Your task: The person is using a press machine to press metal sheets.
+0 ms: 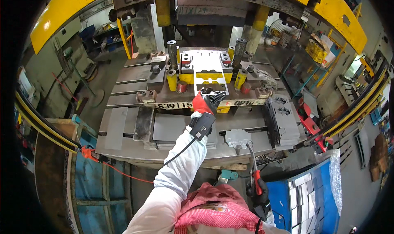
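Note:
My left hand (208, 102), in a red and black glove, reaches forward to the near end of a bright metal strip (202, 63) with cut-out openings. Its fingers are at the strip's end edge, partly overlapping it, and seem to hold it. The strip lies lengthwise over the press die (186, 77). Low on the right, my right hand (259, 195), in a black glove, is closed around red-handled tongs (253, 164). Their long curved metal end touches a flat grey cut metal plate (237, 138) on the near part of the press bed.
Stacked grey sheets (172, 129) lie left of centre, and cut plates (284, 121) stack at the right. Guide posts (172, 55) rise beside the die. A blue bin (283, 201) holding metal pieces stands at lower right. An orange cable (127, 175) runs low on the left.

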Motion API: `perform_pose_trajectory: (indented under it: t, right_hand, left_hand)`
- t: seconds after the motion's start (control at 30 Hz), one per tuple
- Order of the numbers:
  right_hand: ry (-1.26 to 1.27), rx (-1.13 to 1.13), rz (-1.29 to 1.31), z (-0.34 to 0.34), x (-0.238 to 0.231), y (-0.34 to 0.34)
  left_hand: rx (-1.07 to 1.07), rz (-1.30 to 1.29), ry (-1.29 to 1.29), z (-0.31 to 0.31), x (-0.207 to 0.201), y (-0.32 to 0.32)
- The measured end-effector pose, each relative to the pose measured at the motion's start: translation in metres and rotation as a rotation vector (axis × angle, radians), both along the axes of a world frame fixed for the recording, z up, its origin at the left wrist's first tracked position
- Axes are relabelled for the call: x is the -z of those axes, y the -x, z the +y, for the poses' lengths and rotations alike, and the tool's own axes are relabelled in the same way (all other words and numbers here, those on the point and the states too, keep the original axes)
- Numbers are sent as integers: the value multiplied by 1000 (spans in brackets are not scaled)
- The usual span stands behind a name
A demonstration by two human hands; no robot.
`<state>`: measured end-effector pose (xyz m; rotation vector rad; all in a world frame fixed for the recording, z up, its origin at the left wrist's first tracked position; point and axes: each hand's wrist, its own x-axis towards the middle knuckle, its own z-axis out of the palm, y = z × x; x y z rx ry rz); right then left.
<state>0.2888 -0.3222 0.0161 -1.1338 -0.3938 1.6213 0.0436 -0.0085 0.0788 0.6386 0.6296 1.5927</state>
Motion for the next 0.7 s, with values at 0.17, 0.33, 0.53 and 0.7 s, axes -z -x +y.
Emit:
perform_pose_trajectory:
  t: [0.17, 0.33, 0.53, 0.7]
  right_hand:
    - [-25, -37, -12, -5, 1, -3]
    - [3, -40, 75, -8, 2, -7]
    - [-41, -124, 3, 1, 5, -6]
    - [-59, -148, 78, -6, 17, -9]
  left_hand:
    - [78, -470, 242, 4, -9, 5]
    - [8, -232, 154, 13, 4, -6]
    - [-127, 309, -78, 66, 93, 27]
    - [-150, 406, -193, 58, 83, 17]
